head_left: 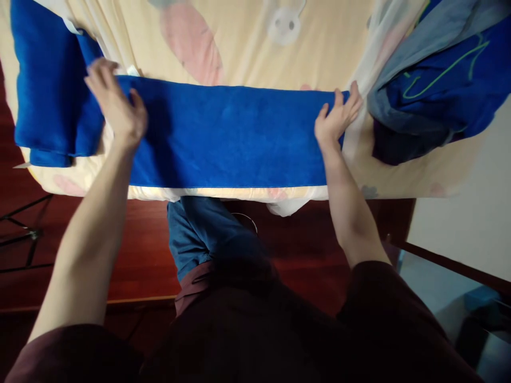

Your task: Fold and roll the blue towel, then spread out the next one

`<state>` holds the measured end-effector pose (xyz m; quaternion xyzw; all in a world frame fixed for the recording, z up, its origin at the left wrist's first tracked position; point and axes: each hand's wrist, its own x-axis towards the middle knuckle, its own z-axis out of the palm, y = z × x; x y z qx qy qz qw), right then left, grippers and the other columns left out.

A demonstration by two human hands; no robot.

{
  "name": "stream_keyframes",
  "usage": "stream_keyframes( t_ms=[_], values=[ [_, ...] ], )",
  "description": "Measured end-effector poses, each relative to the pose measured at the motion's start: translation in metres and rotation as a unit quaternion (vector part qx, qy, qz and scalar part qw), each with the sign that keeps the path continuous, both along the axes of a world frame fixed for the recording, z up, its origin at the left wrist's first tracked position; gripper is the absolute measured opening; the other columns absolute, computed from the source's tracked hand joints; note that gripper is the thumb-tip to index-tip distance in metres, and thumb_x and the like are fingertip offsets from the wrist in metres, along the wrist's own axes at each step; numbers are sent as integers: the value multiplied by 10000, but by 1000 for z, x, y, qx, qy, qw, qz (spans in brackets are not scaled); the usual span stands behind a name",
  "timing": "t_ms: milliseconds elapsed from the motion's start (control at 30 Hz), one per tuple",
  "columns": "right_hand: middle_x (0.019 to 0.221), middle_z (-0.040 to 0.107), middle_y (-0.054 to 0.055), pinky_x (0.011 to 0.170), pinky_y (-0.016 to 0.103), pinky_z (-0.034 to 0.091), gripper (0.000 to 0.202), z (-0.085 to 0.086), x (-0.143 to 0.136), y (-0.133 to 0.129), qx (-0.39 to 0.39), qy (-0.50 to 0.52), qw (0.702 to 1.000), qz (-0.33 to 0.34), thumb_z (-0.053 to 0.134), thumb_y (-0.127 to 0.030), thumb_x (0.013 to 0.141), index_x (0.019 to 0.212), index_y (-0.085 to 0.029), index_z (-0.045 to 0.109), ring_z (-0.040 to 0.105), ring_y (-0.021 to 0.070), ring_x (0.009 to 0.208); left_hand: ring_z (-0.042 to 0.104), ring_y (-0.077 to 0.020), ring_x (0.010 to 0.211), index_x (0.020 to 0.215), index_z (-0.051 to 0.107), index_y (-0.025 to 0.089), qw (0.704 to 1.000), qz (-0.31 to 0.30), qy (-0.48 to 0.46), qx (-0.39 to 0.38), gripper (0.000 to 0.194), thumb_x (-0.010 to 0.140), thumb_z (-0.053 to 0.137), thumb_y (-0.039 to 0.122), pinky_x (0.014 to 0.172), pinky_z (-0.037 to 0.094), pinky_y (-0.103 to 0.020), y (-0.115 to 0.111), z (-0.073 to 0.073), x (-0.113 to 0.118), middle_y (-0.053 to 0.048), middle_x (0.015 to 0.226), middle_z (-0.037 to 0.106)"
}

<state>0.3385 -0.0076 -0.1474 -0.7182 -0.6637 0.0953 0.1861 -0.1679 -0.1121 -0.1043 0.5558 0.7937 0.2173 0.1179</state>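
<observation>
A blue cloth, perhaps a towel, lies flat in a long strip along the near edge of the bed. Over its left end is my left hand, fingers spread and nothing in them; its shadow falls on the cloth. My right hand is at the cloth's right end, fingers apart, partly past the edge. Whether either palm touches the cloth I cannot tell. Left of my left hand rests a folded blue cloth of the same colour.
A cream bed sheet with pink and white prints covers the bed. At the right lies a heap of blue and grey clothing with green lines. Below are a dark red wooden floor and thin black metal legs at the left.
</observation>
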Motion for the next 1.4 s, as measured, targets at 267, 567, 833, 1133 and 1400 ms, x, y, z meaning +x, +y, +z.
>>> stream_keyframes(
  t_ms=[267,567,833,1133,1400],
  values=[
    [1762,210,-50,1346,552,-44,596,-12,-158,-76,-88,60,938,331,324,-462,1085,1643,-254,362,60,246,1654,-82,-330,1640,1575,487,266,969,-217,-110,-51,696,969,552,601,1325,-85,-593,-26,-36,136,-5,1753,222],
    [1774,167,-8,1345,551,-49,739,-30,-126,-38,-88,38,953,286,216,-621,1082,1696,-209,211,17,233,1662,-332,-254,1564,1553,476,107,987,-147,-59,-31,816,1025,428,727,1278,-121,-577,-8,-57,80,-53,1763,174],
    [1756,68,242,1307,543,137,687,-20,15,3,-127,-156,977,69,52,-433,1134,1670,-9,117,69,220,1655,-329,-260,1553,1432,535,-23,998,-20,-51,9,1048,968,157,838,1265,-230,-560,2,-71,-7,-13,1724,235],
    [1737,22,305,1267,599,161,674,-27,29,5,-121,-215,968,45,-1,-360,1123,1653,35,131,74,229,1650,-31,-380,1621,1594,203,-101,998,53,-2,-32,1151,943,340,837,1314,-52,-553,15,-72,-28,-148,1744,-18],
    [1749,163,216,1301,649,62,631,18,-75,-58,-49,-178,975,126,285,-305,1100,1650,3,258,69,340,1648,-15,-338,1641,1609,349,-4,997,-76,-4,9,840,1048,372,621,1325,12,-591,-56,-47,111,-213,1736,156]
  ],
)
